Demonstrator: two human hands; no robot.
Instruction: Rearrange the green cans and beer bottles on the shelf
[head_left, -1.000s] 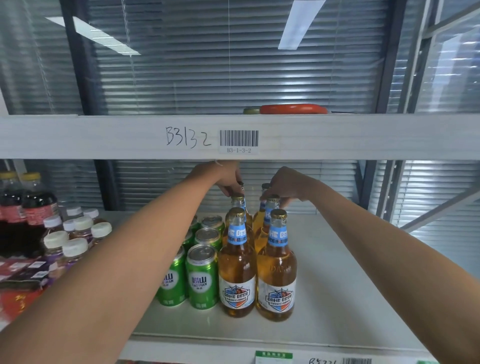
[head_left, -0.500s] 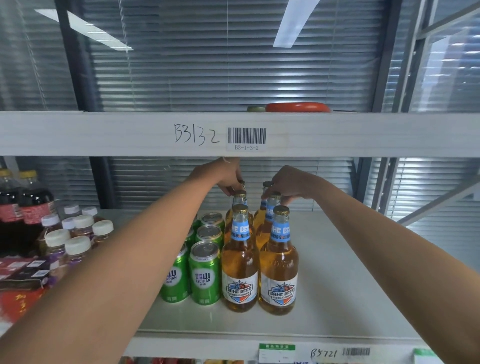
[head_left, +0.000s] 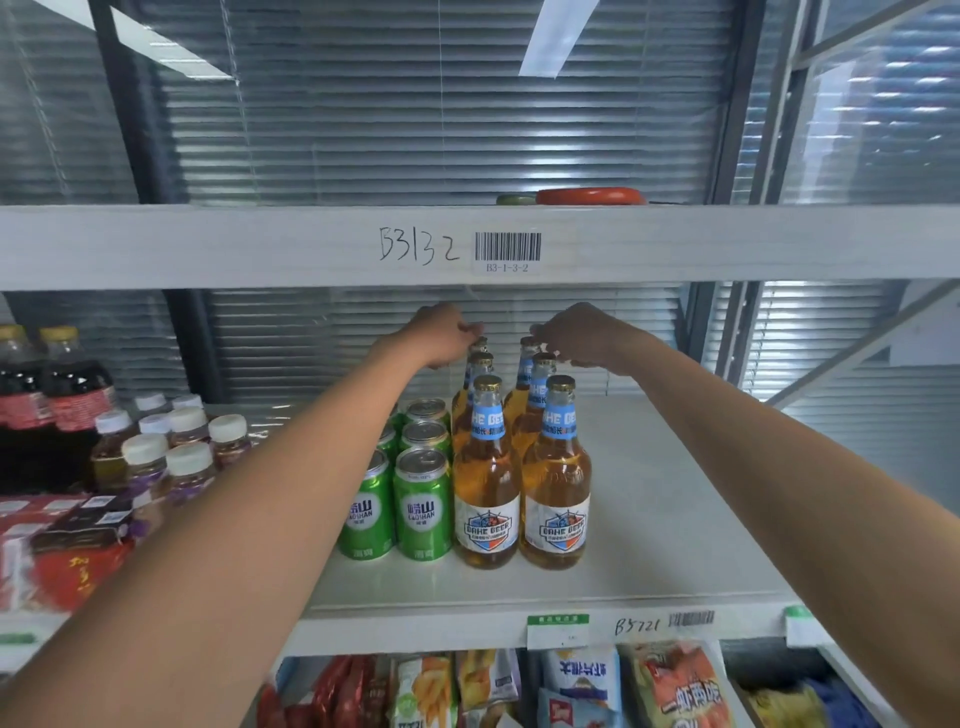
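Here, the bottles (head_left: 519, 457) stand in two columns running front to back on the pale shelf (head_left: 675, 519), each amber, with a gold cap, a blue neck band and a white label reading DAHE BEER over a blue and orange crest. Touching the bottles on their left, the cans (head_left: 400, 478) sit in two matching columns: bright green, silver pull-tab tops, a white disc with LAOSHAN lettering on the front pair. Both arms reach over the bottles to the back of the block. The left hand (head_left: 441, 335) is curled, fingertips pinched at the cap of a rear bottle in the left column. The right hand (head_left: 576, 335) is likewise curled, fingers down over the caps at the rear of the right column; which cap it actually holds I cannot tell. Well left of the cans stand small white-capped bottles (head_left: 171, 447) and two dark soda bottles (head_left: 52, 400). Above the bottles, the upper shelf edge carries a barcode (head_left: 508, 247).
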